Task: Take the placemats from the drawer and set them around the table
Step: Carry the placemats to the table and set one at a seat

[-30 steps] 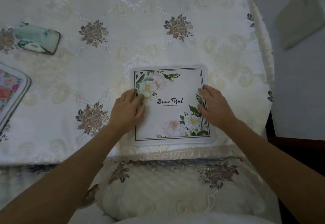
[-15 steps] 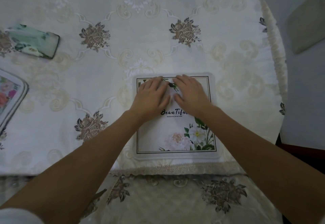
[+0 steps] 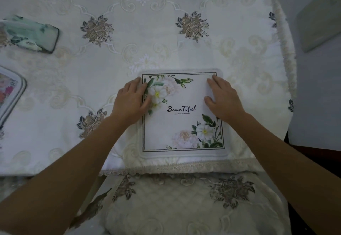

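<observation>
A square white placemat (image 3: pixel 177 124) with green-and-white flowers and the word "Beautiful" lies flat near the table's front edge. My left hand (image 3: pixel 131 100) rests palm down on its upper left corner, fingers spread. My right hand (image 3: pixel 223 98) lies flat on its upper right part. Neither hand grips anything. A second placemat (image 3: pixel 11 94) with pink flowers and a grey border shows partly at the left edge. The table (image 3: pixel 166 41) wears a cream embroidered cloth.
A phone in a green floral case (image 3: pixel 31 33) lies at the back left. A cushioned chair (image 3: pixel 184 207) with matching embroidered cover stands tucked below the table's front edge. The table's rounded edge curves down the right side, with grey floor beyond.
Both hands slid apart from the middle top of the placemat out to its upper left and upper right corners. The placemat itself stays in place.
</observation>
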Demonstrator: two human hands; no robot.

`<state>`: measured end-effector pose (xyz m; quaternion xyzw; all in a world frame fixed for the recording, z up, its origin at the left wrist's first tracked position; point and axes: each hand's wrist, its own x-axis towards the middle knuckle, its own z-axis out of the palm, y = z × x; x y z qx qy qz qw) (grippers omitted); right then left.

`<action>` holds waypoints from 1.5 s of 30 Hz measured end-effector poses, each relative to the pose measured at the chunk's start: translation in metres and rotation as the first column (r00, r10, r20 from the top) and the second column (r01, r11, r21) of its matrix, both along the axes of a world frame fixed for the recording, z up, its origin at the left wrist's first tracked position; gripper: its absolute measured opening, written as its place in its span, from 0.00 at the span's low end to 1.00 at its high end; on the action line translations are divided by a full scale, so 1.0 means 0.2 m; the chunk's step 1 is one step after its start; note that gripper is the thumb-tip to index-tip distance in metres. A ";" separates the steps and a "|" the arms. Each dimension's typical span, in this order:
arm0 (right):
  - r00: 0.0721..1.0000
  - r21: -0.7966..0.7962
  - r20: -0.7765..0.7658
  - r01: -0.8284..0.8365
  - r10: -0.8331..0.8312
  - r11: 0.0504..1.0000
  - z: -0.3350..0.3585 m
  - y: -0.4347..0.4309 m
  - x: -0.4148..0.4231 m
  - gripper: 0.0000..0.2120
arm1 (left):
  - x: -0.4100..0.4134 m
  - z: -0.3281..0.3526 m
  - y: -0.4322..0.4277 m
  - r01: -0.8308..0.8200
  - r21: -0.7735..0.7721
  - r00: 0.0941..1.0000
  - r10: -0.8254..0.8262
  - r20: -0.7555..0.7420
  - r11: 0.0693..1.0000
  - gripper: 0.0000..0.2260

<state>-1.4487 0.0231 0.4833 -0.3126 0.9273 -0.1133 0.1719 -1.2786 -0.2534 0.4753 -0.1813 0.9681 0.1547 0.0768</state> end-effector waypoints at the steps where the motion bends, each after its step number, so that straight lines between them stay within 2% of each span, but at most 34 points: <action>1: 1.000 -0.001 0.003 0.007 -0.007 1.000 0.01 0.01 0.02 0.29 | 0.01 0.01 0.02 -0.008 0.007 1.000 0.008 -0.013 1.000 0.28; 6: 0.998 -0.038 0.053 0.036 -0.034 0.999 0.05 0.13 0.21 0.27 | 0.18 0.04 0.17 -0.014 0.007 0.999 0.015 -0.052 1.000 0.22; 15: 0.988 -0.062 0.126 0.100 -0.091 0.993 0.02 0.48 0.71 0.30 | 0.64 0.06 0.50 -0.044 0.070 0.999 0.043 0.006 0.997 0.25; 22: 0.984 -0.047 0.136 0.119 -0.112 0.992 0.05 0.49 0.74 0.29 | 0.66 0.09 0.53 -0.089 0.098 0.994 0.083 0.065 0.991 0.29; 25: 0.984 -0.024 0.145 0.103 -0.098 0.994 0.07 0.48 0.74 0.30 | 0.66 0.11 0.51 -0.047 0.050 0.993 0.042 0.111 0.998 0.32; 28: 0.977 0.051 0.201 0.062 -0.071 0.997 0.12 0.48 0.72 0.31 | 0.68 0.18 0.52 -0.003 -0.058 0.987 0.012 0.158 0.998 0.32; 31: 0.975 0.060 0.222 0.018 -0.031 0.998 0.18 0.50 0.72 0.29 | 0.74 0.28 0.58 -0.041 -0.152 0.991 0.060 0.122 0.987 0.31; 36: 0.991 -0.152 0.095 -0.073 0.088 0.986 0.29 0.59 0.81 0.22 | 0.90 0.43 0.81 -0.143 -0.223 0.990 0.141 -0.025 0.964 0.24; 39: 0.977 -0.305 -0.004 -0.205 0.214 0.930 0.33 0.58 0.90 0.20 | 1.02 0.49 0.95 -0.224 -0.249 0.974 0.210 -0.084 0.942 0.22; 45: 0.860 -0.373 -0.182 -0.508 0.476 0.776 0.44 0.40 1.19 0.19 | 1.39 0.64 1.12 -0.398 -0.337 0.917 0.379 -0.124 0.853 0.22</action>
